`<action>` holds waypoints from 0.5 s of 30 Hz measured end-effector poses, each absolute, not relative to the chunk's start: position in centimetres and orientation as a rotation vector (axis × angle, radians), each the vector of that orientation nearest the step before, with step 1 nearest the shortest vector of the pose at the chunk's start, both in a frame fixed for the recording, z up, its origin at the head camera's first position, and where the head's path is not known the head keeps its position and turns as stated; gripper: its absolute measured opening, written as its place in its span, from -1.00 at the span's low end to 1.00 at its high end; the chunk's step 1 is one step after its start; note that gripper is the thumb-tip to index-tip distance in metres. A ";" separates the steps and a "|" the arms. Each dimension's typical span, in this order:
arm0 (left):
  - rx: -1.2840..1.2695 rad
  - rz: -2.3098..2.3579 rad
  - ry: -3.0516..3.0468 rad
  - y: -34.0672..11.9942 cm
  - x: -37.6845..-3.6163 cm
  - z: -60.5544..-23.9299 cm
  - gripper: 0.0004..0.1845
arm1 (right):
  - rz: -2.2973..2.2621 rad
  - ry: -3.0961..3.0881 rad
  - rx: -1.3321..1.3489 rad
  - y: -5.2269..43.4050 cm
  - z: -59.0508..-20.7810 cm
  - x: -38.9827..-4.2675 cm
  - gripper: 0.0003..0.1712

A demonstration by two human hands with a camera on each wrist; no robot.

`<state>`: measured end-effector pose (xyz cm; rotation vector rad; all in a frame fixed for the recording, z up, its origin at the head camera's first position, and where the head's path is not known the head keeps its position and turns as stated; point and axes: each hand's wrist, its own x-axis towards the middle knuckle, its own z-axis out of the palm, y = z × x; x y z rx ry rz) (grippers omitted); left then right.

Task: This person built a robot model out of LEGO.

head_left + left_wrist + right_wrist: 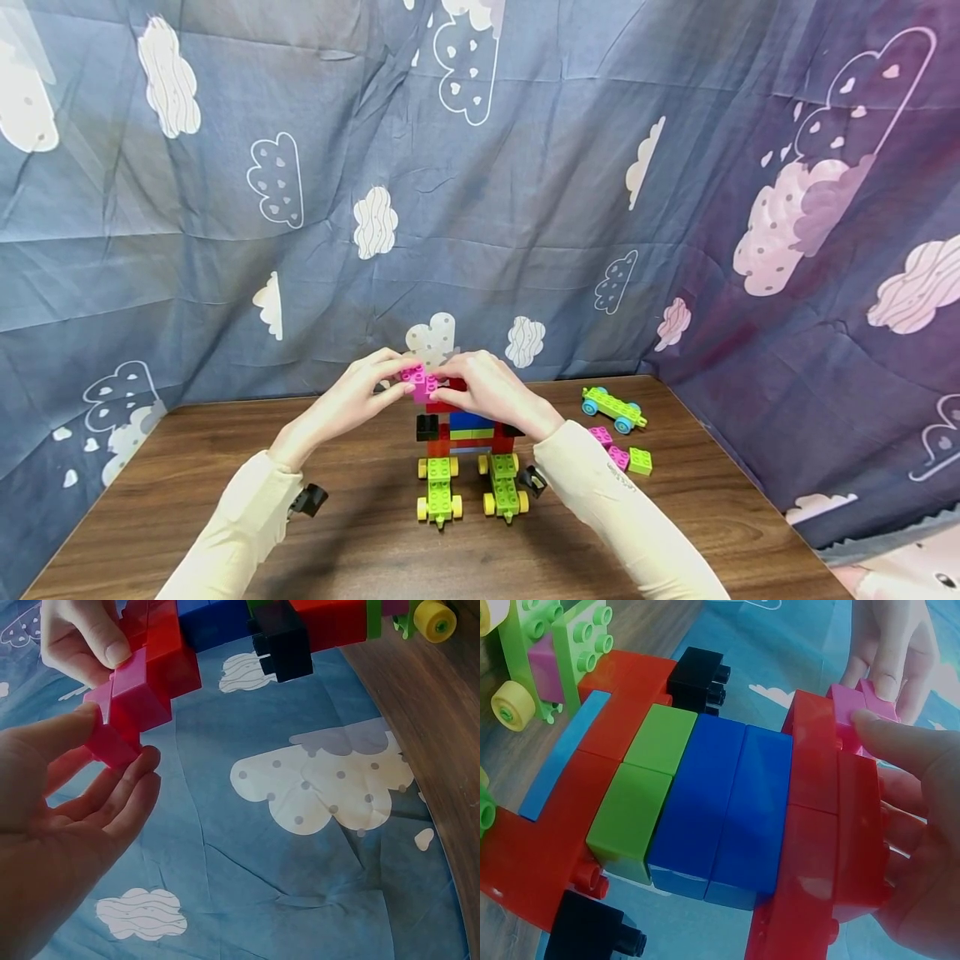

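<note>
A toy-brick figure stands on the table, with red bricks (814,772), blue bricks (716,802), green bricks (634,814) and black bricks (283,641) stacked in its body. Two green wheeled bases (439,492) with yellow wheels lie at its foot. At its upper left corner sit pink bricks (135,694). My left hand (372,383) pinches the outer pink brick (112,742) between thumb and fingers. My right hand (480,387) grips the top there, its thumb on the inner pink brick (845,705) and its fingers behind the red bricks.
On the table's right side lie a green wheeled base (613,407) with blue wheels, two pink bricks (609,447) and a green brick (640,461). A blue cloth (465,208) with cloud prints hangs behind the wooden table (360,517).
</note>
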<state>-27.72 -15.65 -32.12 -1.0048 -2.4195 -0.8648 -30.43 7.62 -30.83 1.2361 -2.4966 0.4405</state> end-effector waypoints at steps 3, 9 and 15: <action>-1.009 -0.858 -2.409 -15.7 -27.8 -32.2 -0.63 | 0.445 -2.501 1.234 7.6 -30.9 -30.5 -0.65; -1.007 -0.825 -2.384 -15.6 -27.8 -32.4 -0.62 | 0.453 -2.504 1.230 7.6 -30.8 -30.4 -0.66; -1.009 -0.804 -2.371 -15.6 -27.8 -32.5 -0.60 | 0.454 -2.525 1.235 7.6 -30.8 -30.5 -0.66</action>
